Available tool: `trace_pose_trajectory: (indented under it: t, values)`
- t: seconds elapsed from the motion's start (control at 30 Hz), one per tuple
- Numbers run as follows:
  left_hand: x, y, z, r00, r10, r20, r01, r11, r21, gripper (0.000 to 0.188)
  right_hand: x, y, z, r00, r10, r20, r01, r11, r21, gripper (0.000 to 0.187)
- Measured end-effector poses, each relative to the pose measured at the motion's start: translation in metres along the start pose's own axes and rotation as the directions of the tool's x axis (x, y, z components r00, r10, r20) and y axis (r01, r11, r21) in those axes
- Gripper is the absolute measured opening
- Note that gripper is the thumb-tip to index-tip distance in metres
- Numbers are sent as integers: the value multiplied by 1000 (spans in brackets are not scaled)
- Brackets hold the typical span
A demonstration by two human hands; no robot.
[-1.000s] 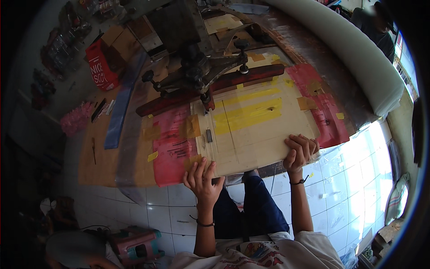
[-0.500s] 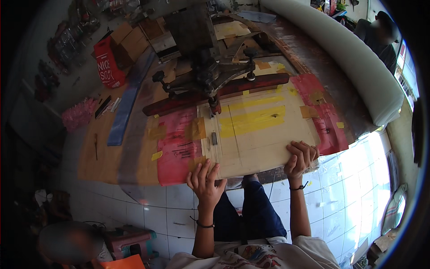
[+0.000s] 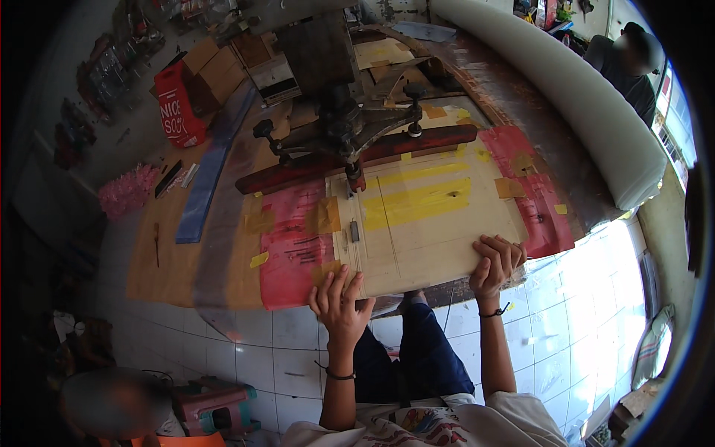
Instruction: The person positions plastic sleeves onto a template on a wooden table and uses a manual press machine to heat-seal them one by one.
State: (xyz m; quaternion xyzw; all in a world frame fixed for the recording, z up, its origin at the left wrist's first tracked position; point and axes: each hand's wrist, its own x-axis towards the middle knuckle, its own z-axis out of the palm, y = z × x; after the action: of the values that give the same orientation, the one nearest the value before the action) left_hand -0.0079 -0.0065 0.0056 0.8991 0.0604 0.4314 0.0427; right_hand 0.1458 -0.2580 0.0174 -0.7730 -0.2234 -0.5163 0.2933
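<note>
A cream-coloured flat board (image 3: 436,238) with pencil lines and yellow tape strips lies on the table under a dark metal press head (image 3: 342,130). Red sheets (image 3: 294,231) flank it, patched with brown tape. My left hand (image 3: 344,302) grips its near edge at the left corner, fingers laid over the top, thumb at the edge. At the near right corner, my right hand (image 3: 495,264) curls its fingers over the same edge. A small grey metal piece (image 3: 354,232) sits on the board's left part. Across the back runs a long dark red bar (image 3: 298,171), below the press arms.
Left on the table are a blue strip (image 3: 212,167), a thin pointed tool (image 3: 156,246) and pink bubble wrap (image 3: 130,190). Cardboard boxes (image 3: 216,74) and a red bag (image 3: 177,108) stand behind. A rolled white sheet (image 3: 566,104) borders the right. One person (image 3: 629,71) is far right, another (image 3: 115,402) lower left.
My hands and the board hold nearly the same place, with only a slight shift of the view. At the lower left, an orange item has sunk mostly out of sight.
</note>
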Motion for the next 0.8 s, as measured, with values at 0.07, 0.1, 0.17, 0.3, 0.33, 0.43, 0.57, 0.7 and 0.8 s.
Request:
trace_pose_trajectory:
  t: [0.07,0.1,0.17,0.3,0.33,0.43,0.57,0.7,0.8]
  values:
    - [0,0,0,1000,-8,9,8,1000,-14,68,1,-1,-1,1000,1,10,-1,1000,-8,32]
    - [0,0,0,1000,-8,9,8,1000,-12,68,1,-1,-1,1000,2,10,-1,1000,-7,32]
    - [1,1,0,1000,-8,2,9,1000,-22,69,1,-1,-2,1000,12,16,-12,1000,-2,32]
    - [2,2,-2,1000,-10,7,10,999,-31,68,1,-2,-3,999,20,31,-20,1000,2,31]
    - [2,2,-2,1000,-10,6,10,999,-36,69,0,-1,-3,999,22,35,-23,1000,3,31]
    - [3,2,-3,1000,-14,9,15,999,-47,69,1,-1,-4,999,27,43,-27,1000,5,30]
    - [3,2,-4,1000,-15,7,15,999,-35,71,1,-2,-5,998,26,54,-26,1000,5,29]
    - [4,3,-6,999,-21,32,23,999,-48,71,2,-2,-7,998,31,63,-31,1000,2,28]
    - [4,3,-7,999,-24,28,26,998,-52,70,2,-3,-9,997,34,72,-35,999,9,28]
